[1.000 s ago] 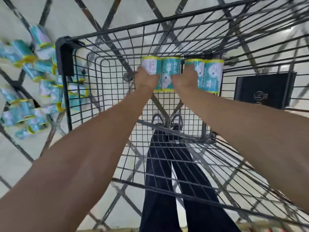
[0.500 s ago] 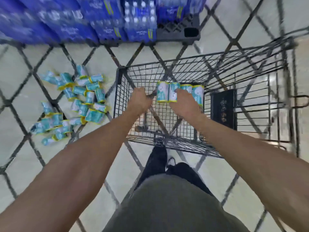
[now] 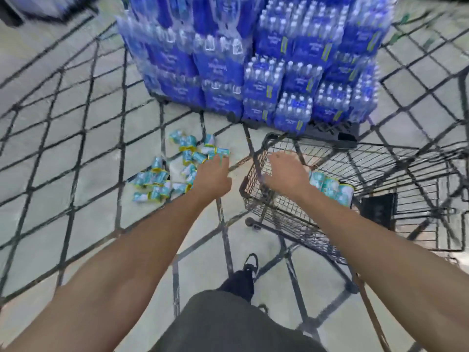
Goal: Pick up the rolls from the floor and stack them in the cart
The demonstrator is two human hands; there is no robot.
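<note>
Several teal and white rolls (image 3: 162, 181) with yellow ends lie scattered on the tiled floor left of centre. A black wire cart (image 3: 256, 161) stands to their right, and a row of the same rolls (image 3: 332, 189) sits inside it. My left hand (image 3: 210, 177) hangs over the right edge of the floor pile, fingers relaxed and spread, holding nothing. My right hand (image 3: 286, 171) is above the cart's near left corner, fingers extended, also empty. It partly hides the left end of the row in the cart.
A tall pallet of blue shrink-wrapped water bottle packs (image 3: 253, 59) stands just behind the cart and the pile. A black flap (image 3: 378, 209) sits inside the cart on the right. My dark shoe (image 3: 250, 265) is on the floor below the cart.
Both hands have let go of the rolls and come up out of the cart. My left hand has swung left over the floor pile. The view has lifted and pulled back.
</note>
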